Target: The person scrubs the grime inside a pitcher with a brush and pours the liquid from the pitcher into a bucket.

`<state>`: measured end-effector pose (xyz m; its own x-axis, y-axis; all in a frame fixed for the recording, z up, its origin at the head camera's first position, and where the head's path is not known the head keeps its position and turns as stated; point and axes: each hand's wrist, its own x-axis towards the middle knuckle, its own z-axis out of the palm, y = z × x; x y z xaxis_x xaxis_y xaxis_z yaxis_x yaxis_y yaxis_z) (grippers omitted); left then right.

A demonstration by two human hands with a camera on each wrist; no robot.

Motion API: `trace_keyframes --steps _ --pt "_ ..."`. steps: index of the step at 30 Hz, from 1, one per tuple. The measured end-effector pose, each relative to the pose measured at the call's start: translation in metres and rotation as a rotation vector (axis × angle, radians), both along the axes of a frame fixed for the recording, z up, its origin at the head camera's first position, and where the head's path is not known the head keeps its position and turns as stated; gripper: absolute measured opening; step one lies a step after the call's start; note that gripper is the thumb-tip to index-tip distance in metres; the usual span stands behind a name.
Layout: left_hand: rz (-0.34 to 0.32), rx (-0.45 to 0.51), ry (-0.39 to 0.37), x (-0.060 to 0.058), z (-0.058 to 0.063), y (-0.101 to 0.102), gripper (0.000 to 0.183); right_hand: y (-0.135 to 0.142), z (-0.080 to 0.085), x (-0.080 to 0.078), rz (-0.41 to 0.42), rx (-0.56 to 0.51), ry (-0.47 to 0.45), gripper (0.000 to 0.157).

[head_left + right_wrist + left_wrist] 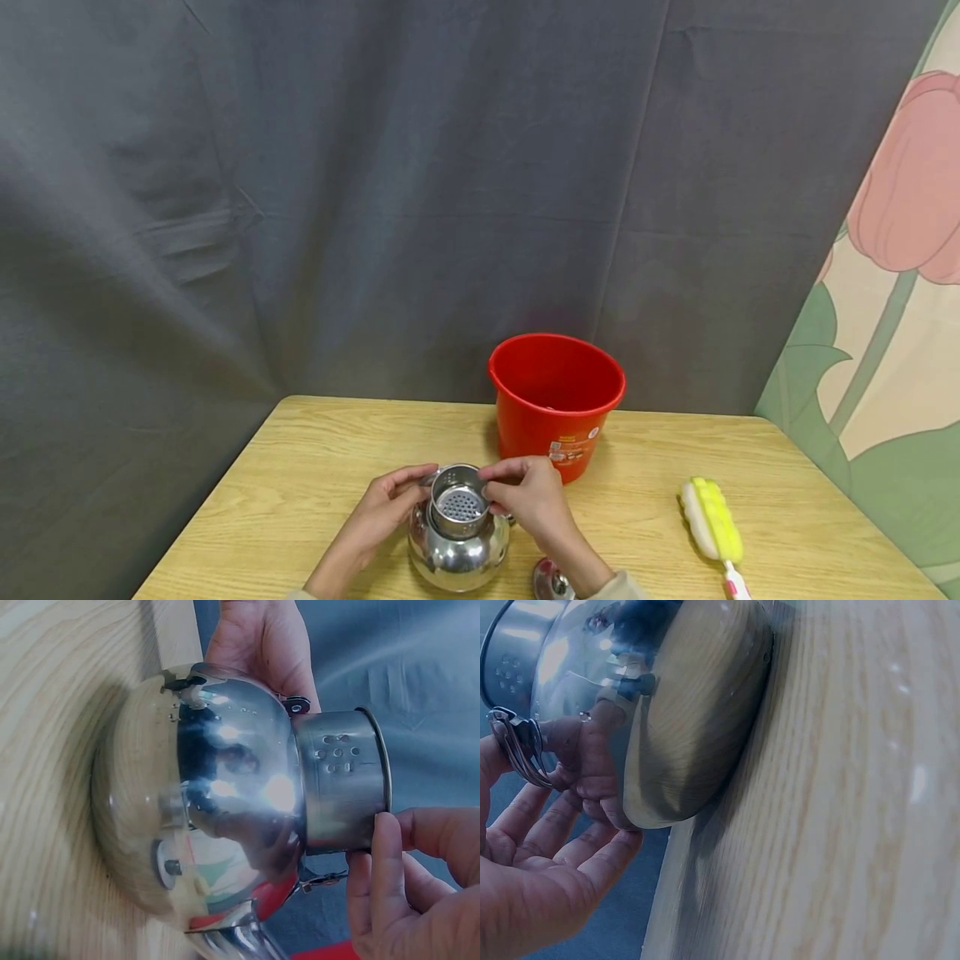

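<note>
A shiny round steel teapot [459,562] stands on the table between both hands. In its mouth sits a steel strainer [459,505], a cup with holes in its floor and side, its upper part standing well above the neck. My right hand [528,500] pinches the strainer's rim between thumb and fingers; the right wrist view shows this grip at the strainer [341,780] edge. On the other side my left hand [386,508] holds the teapot, fingertips against its round side near the folded wire handle [525,746]. The spout [240,937] points toward the right-hand side.
Behind the teapot stands a red bucket [555,442]. A knobbed steel lid [553,581] lies by my right forearm, partly covered by it. Farther right is a yellow and white sponge brush [711,521]. A grey curtain [420,208] hangs behind the wooden table [315,450].
</note>
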<state>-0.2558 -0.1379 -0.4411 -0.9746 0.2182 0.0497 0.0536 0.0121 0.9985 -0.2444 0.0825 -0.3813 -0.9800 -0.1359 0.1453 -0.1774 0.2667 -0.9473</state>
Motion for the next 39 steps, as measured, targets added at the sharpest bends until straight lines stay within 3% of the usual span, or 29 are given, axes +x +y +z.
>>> trace_keyframes --steps 6,21,33,39 --pt "0.004 0.014 -0.012 0.000 -0.001 0.000 0.046 -0.002 0.001 0.001 -0.019 0.051 0.043 0.015" --pt "0.002 0.028 -0.005 -0.002 0.000 -0.001 0.044 -0.007 0.007 0.001 0.017 0.306 0.281 0.017" --pt "0.000 0.034 0.002 0.000 0.001 -0.001 0.043 -0.010 0.016 -0.007 0.089 0.519 0.344 0.018" --pt "-0.007 0.035 0.000 0.000 0.000 -0.001 0.043 -0.012 0.019 -0.011 0.121 0.569 0.372 0.020"
